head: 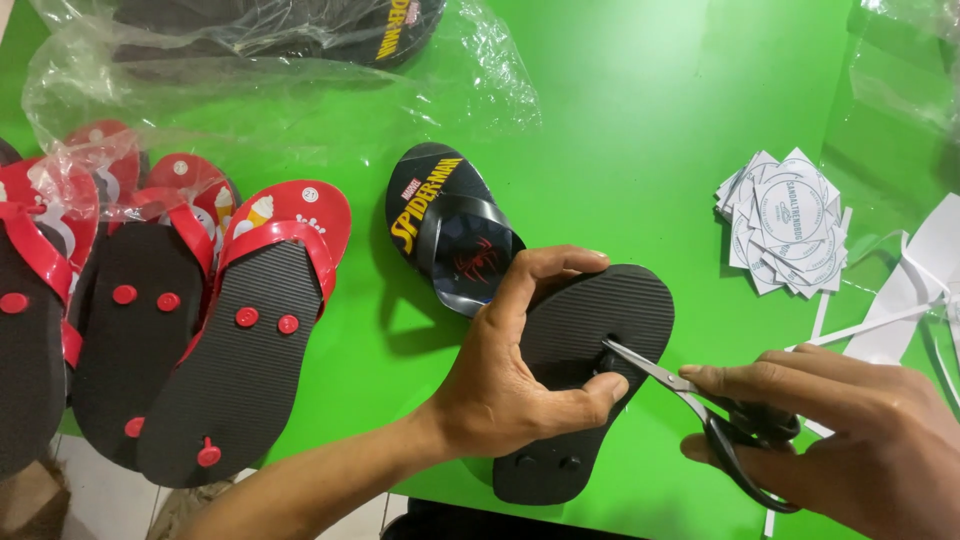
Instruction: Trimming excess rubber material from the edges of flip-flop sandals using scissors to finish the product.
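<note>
- Pinning the black sandal sole-up, the left hand curls over its edge, thumb beside the strap plug, so the sole stays flat near the lower centre of the frame.
- The right hand is closed through the handles of the scissors, whose open blades meet the plug at the sandal's toe end, angled in from the right.
- Its partner, a black printed sandal, lies face-up under the first one's tip, keeping the pair together.
- Red sandals overlap sole-up at the left, some in clear plastic bags.
- Round paper labels are heaped at the right on the green table.
</note>
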